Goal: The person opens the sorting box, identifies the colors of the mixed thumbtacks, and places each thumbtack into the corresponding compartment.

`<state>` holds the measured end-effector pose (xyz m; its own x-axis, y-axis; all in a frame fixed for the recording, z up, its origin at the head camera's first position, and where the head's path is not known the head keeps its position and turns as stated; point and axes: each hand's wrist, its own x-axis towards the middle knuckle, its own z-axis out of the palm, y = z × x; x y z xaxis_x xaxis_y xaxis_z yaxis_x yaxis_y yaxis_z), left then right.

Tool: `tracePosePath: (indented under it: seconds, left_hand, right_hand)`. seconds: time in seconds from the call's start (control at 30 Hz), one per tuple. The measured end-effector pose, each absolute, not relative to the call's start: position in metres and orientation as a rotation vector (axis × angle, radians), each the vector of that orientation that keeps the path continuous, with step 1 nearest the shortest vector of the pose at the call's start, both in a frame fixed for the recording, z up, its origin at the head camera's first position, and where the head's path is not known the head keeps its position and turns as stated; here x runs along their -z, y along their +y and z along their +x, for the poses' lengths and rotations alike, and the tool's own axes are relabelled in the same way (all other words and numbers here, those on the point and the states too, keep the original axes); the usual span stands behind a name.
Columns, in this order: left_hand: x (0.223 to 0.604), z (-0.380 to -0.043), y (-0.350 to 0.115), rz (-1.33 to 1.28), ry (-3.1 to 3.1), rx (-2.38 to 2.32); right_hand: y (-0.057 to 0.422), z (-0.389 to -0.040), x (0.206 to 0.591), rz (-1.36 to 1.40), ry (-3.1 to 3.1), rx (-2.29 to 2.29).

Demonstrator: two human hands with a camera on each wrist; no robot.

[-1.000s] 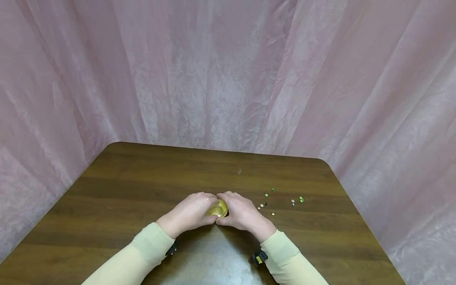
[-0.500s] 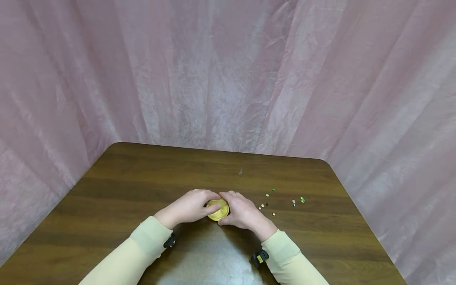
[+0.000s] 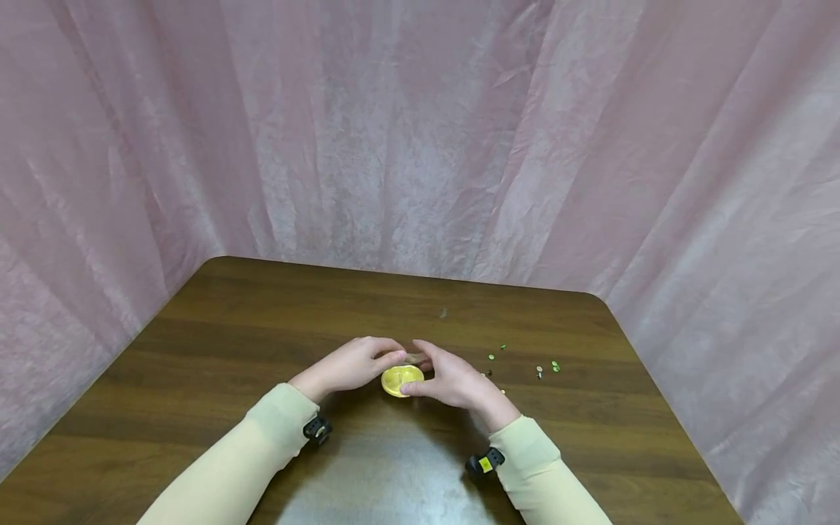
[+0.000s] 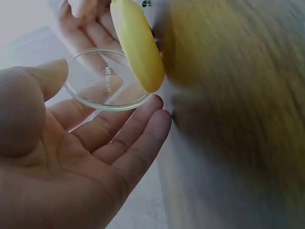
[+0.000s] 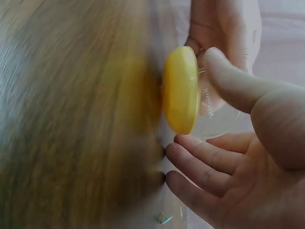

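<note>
A shallow, round yellow container (image 3: 396, 378) stands on the brown table between the two hands, its inside showing in the head view. Just above its far side, the left hand (image 3: 357, 363) holds a clear round lid (image 4: 107, 78), thumb on one edge and fingers along the underside. Raised lettering shows on the lid. The right hand (image 3: 456, 378) curves loosely around the container's right side. Its thumb lies over the near rim in the head view, and its spread fingers (image 5: 205, 164) reach past the container's edge in the right wrist view.
Small round green pieces (image 3: 555, 367) and pale pieces (image 3: 539, 369) lie scattered on the wooden table (image 3: 295, 306), right of the right hand. Pink curtains (image 3: 420, 146) hang behind the table's far edge. Each wrist wears a small black camera (image 3: 486, 462).
The clear lid has come off the yellow container and moved up toward its far side with the left hand. The right hand's fingers have spread away from the container's far rim.
</note>
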<state>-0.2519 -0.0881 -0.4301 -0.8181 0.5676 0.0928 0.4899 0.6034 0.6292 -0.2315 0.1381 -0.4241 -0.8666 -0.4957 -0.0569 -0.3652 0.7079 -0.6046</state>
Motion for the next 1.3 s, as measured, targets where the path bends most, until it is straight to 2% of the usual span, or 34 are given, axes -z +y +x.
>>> tracePosePath:
  seconds: [0.5, 0.73, 1.03, 1.3]
  left_hand:
    - [0.432, -0.272, -0.075, 0.588, 2.593, -1.249]
    - [0.430, -0.267, -0.076, 0.623, 2.636, -1.204]
    - [0.442, -0.241, -0.103, 0.859, 2.655, -1.184]
    - [0.447, -0.234, -0.104, 0.828, 2.577, -1.206]
  right_hand:
    - [0.133, -0.224, 0.429, -0.685, 2.987, 0.593]
    - [0.138, -0.213, 0.424, -0.693, 3.028, 0.531]
    - [0.144, -0.213, 0.424, -0.796, 3.035, 0.547]
    - [0.140, -0.214, 0.432, -0.819, 3.053, 0.539]
